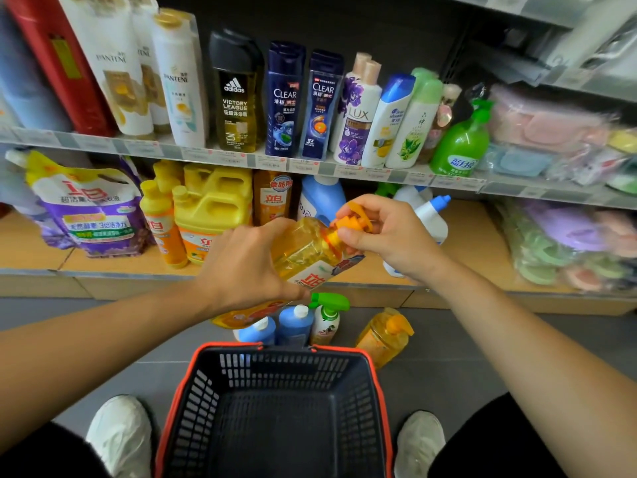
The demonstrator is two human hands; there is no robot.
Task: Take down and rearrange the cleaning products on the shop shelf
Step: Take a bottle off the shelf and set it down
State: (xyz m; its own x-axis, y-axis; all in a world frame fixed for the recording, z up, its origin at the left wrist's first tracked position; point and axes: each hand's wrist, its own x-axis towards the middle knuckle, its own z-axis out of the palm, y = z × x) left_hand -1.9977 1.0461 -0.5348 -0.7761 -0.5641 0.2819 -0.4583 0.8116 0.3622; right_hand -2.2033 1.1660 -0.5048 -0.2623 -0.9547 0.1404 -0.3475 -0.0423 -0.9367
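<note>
A yellow pump bottle of dish soap (305, 251) is tilted on its side in front of the lower shelf. My left hand (241, 263) grips its body from the left. My right hand (382, 232) pinches the orange pump head (351, 222) at its top. On the floor behind the basket stand two blue bottles (279, 327), a green-trigger spray bottle (325, 319), another yellow pump bottle (384, 336) and a flat orange refill pouch (241, 317).
A black basket with a red rim (282, 350) sits empty between my feet. The lower shelf (468, 236) holds yellow jugs (210, 208), a purple detergent bag (93, 215) and white-blue bottles (431, 215). Shampoo bottles fill the upper shelf (310, 167); packaged sponges lie right.
</note>
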